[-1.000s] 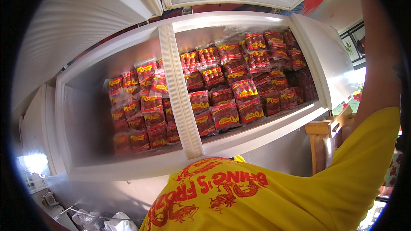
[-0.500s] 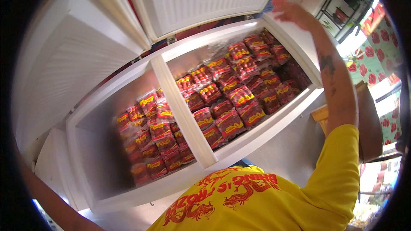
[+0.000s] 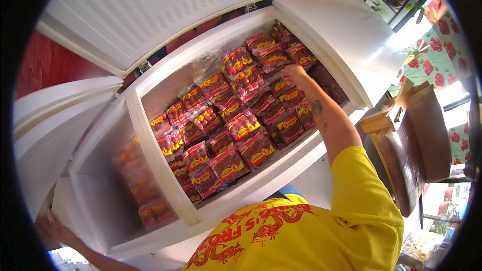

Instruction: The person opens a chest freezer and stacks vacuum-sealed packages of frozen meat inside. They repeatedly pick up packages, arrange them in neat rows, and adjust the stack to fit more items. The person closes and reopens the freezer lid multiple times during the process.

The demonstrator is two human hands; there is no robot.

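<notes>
Right hand [image 3: 296, 74] reaching into freezer [image 3: 321, 143], fingers curled on red packet [image 3: 281, 86]; left hand [image 3: 52, 228] spread, bracing freezer's end.

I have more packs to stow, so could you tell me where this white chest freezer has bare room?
The right compartment of the white chest freezer is crowded with red-and-yellow packets; the right hand rests among them. Left of the white centre divider, bare wall shows above a lower stack. The left hand grips the left end.
</notes>
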